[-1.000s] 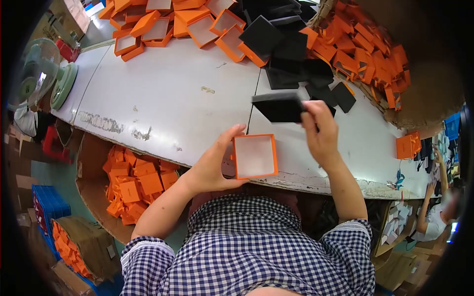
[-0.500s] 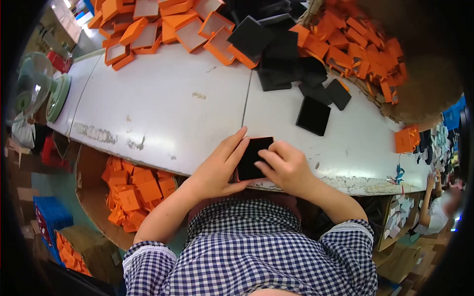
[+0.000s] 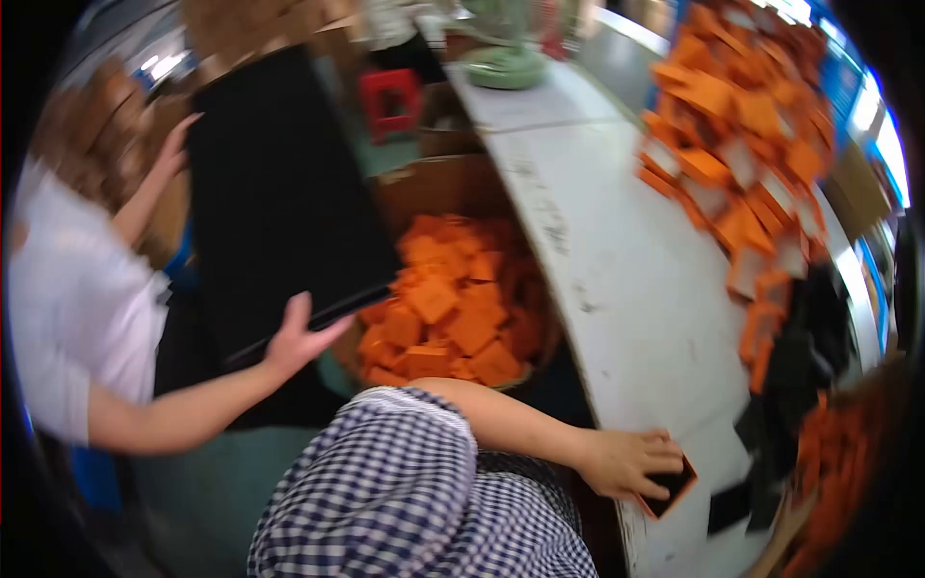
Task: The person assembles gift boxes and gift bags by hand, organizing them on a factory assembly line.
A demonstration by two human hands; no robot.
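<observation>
My left hand (image 3: 631, 464) rests over a small orange box (image 3: 686, 486) with a black inside, near the front edge of the white table (image 3: 636, 289). Its fingers curl onto the box. My right hand is outside the picture. At the left, a person (image 3: 87, 289) in a white top carries a large flat black panel (image 3: 279, 202) with both hands. Black pads (image 3: 729, 508) lie just beyond the small box.
A carton (image 3: 438, 183) full of orange boxes (image 3: 434, 299) stands beside the table. Orange boxes (image 3: 732, 116) are heaped along the far side, with more orange pieces (image 3: 843, 472) at lower right. Behind are a green fan base (image 3: 504, 67) and a red stool (image 3: 390, 101).
The view has swung to the left, bringing in the person with the black panel. My right hand has left the picture. My left hand stays at the small box.
</observation>
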